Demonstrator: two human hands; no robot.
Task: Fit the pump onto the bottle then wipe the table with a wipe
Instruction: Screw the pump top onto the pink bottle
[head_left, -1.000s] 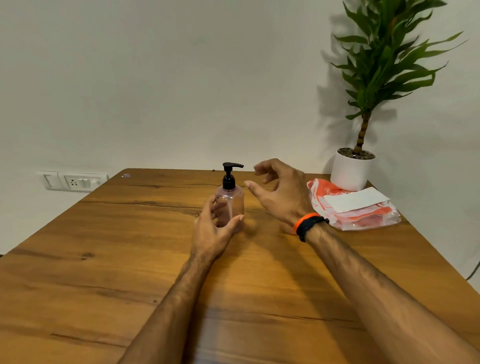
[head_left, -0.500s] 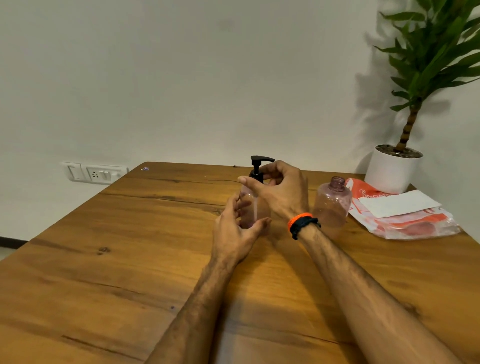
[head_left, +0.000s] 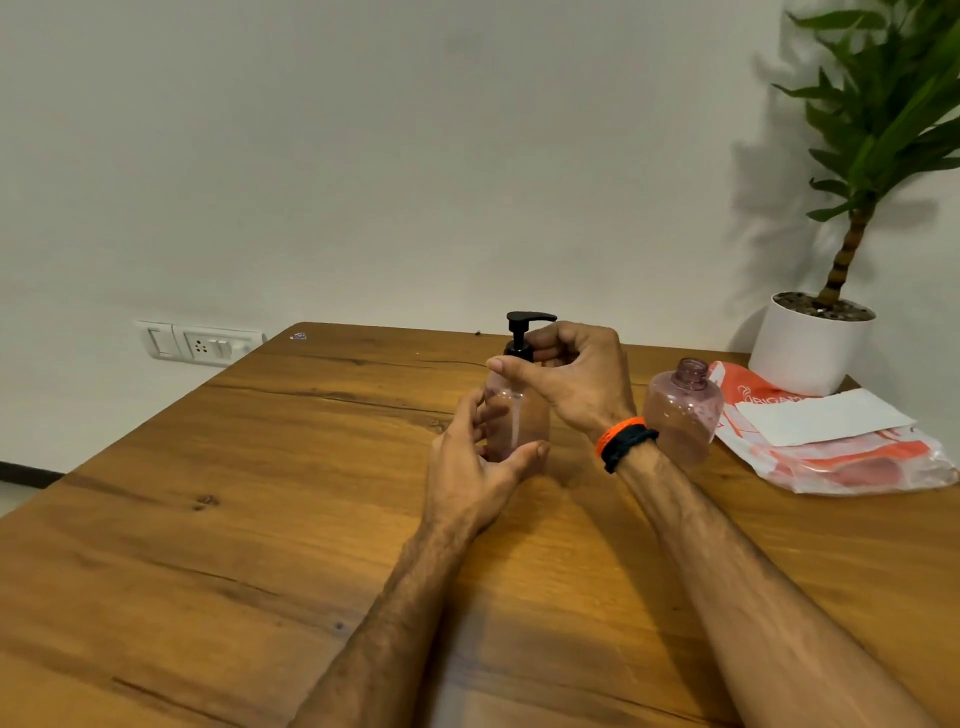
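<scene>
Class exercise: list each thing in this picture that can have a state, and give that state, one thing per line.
Pump: upright in the held bottle's neck.
Held bottle: upright on the table.
Second bottle: upright, neck open.
Wipes pack: lying flat.
Left hand: holds the bottle.
Right hand: grips the pump collar.
</scene>
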